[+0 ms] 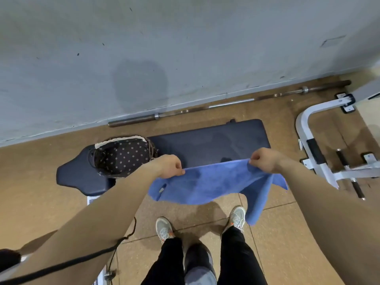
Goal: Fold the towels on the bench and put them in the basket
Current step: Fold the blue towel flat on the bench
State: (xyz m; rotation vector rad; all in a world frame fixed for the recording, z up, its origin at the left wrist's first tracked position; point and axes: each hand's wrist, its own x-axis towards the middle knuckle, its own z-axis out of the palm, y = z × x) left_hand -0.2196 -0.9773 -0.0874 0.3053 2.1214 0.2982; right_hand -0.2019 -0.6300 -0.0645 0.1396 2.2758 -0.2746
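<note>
We hold a soft blue terry towel (205, 184) stretched in the air at the centre of the frame, just in front of the long dark navy padded bench (216, 142). Our left hand (169, 166) pinches one top corner between curled fingers and thumb, and our right hand (264, 161) pinches the other. The cloth hangs unfolded, its lower right end drooping toward the tan floor tiles (277, 233) above our grey trainers (237, 218). The woven basket with its dark dotted fabric lining (123, 157) sits on the bench's seat pad at centre left, close beside our left hand, and as far as we can see it has no towel in it. No other towel shows on the bench. By our reading the job is at an early stage for this towel: it has been lifted and spread, while every fold and the drop into the basket are yet to come. A steel barbell (226, 103) lies along the grey wall (144, 48) above.
</note>
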